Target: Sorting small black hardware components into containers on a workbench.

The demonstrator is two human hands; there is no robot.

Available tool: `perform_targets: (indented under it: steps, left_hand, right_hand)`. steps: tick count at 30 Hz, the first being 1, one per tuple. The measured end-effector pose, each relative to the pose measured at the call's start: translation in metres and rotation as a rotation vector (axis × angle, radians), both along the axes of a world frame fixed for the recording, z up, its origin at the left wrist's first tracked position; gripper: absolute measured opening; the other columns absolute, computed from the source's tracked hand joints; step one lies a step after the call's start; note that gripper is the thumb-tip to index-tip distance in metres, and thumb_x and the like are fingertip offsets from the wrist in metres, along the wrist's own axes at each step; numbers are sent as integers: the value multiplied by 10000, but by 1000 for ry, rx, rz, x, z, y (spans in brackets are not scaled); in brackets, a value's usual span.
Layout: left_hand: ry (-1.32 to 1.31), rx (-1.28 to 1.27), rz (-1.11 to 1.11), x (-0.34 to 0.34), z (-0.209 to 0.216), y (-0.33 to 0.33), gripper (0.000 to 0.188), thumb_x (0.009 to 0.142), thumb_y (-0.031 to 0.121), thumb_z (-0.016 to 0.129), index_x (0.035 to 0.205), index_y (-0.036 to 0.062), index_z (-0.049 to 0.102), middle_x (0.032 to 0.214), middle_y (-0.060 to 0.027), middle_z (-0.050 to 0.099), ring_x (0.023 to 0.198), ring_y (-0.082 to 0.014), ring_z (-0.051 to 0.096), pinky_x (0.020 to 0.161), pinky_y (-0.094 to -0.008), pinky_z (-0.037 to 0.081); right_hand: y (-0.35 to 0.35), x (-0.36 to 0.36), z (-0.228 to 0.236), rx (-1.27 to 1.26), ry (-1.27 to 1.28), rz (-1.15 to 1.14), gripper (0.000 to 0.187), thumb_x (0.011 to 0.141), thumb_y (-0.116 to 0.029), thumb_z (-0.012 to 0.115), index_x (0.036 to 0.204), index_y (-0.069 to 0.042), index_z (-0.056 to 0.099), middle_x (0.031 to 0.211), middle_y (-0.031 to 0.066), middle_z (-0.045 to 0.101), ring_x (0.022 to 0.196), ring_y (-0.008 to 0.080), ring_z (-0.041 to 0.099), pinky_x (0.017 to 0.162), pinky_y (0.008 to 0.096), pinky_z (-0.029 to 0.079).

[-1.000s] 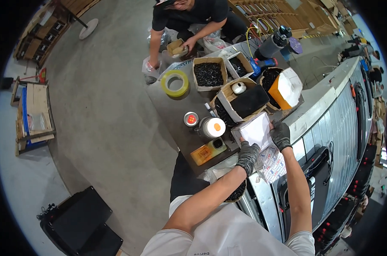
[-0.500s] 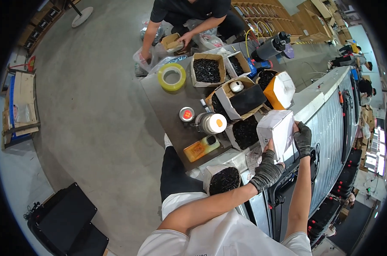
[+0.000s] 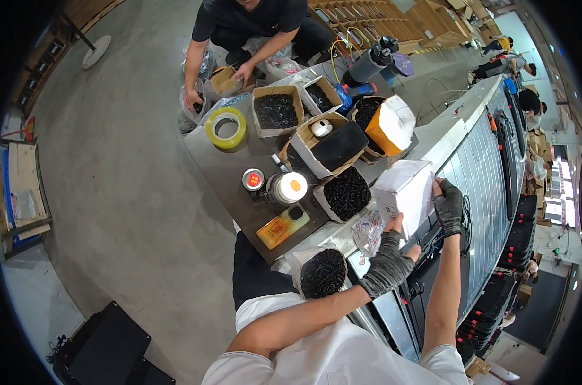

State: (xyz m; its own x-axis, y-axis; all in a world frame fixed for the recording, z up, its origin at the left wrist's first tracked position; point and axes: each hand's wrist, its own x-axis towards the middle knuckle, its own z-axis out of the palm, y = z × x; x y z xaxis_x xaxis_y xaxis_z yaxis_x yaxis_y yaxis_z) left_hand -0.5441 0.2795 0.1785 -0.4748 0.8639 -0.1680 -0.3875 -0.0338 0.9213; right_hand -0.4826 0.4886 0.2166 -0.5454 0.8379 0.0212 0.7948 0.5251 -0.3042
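A white cardboard box (image 3: 403,192) is held up at the right, over the edge of the pale bench. My left hand (image 3: 391,262), in a grey fingerless glove, supports its near lower corner with the fingertips. On its right side my right hand (image 3: 449,206), gloved alike, grips with the fingers against the wall. Its contents are hidden from this angle. Just left of it stands an open carton of small black parts (image 3: 347,194), with a crumpled clear plastic bag (image 3: 368,232) beside it. A second carton of black parts (image 3: 323,273) sits nearer my body.
The dark table (image 3: 223,183) bears yellow tape (image 3: 226,128), a phone (image 3: 283,226), a white-lidded bottle (image 3: 288,188), a can (image 3: 253,179), several cartons and a blue power tool (image 3: 354,95). Across it a person in black handles a small carton (image 3: 225,81). Ribbed metal panels (image 3: 477,173) lie rightward.
The table and its contents have shifted left in the view. The white box has tilted a little in my hands, and my left thumb now stands away from it.
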Motion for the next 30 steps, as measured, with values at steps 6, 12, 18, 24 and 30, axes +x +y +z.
perform_targets:
  steps: [6,12,18,24,30]
  left_hand:
    - [-240,-165,136,-17,-84,-6,808,829,176,685,1449,11,194,1249,-213,423,1136,-283,448,1008,-383,372]
    - [-183,-419,150,-50,-104,-20,726,822,194,696,1400,-1,303,1141,-167,498,1041,-225,501,927,-351,423]
    - [-285,-422,140,-58,-96,-21,689,818,149,701,1377,11,323,1164,-151,489,1063,-204,488,916,-328,425]
    - [-152,-461,162,-51,-139,-21,792,802,213,730,1408,-31,281,1261,-213,457,1172,-274,457,1011,-368,373]
    - [-192,-407,245,-60,-153,4,852,785,250,759,1396,-72,260,1308,-243,435,1211,-283,448,1032,-374,361]
  right_hand:
    - [-4,-14,-74,-49,52,123,176,871,-147,596,943,-20,693,846,196,679,773,314,684,718,347,521]
    - [-36,-42,-101,-9,-36,111,204,860,-232,596,947,-84,706,851,168,681,807,329,670,739,391,530]
    - [-40,-38,-122,7,-89,113,211,866,-244,584,958,-92,699,858,156,682,813,329,664,738,395,525]
    - [-40,-49,-116,-34,-146,88,246,876,-266,559,983,-97,703,893,148,688,861,313,663,781,391,517]
    - [-26,-56,-114,-118,-215,160,292,871,-246,538,1079,-84,662,942,183,675,892,349,647,811,413,508]
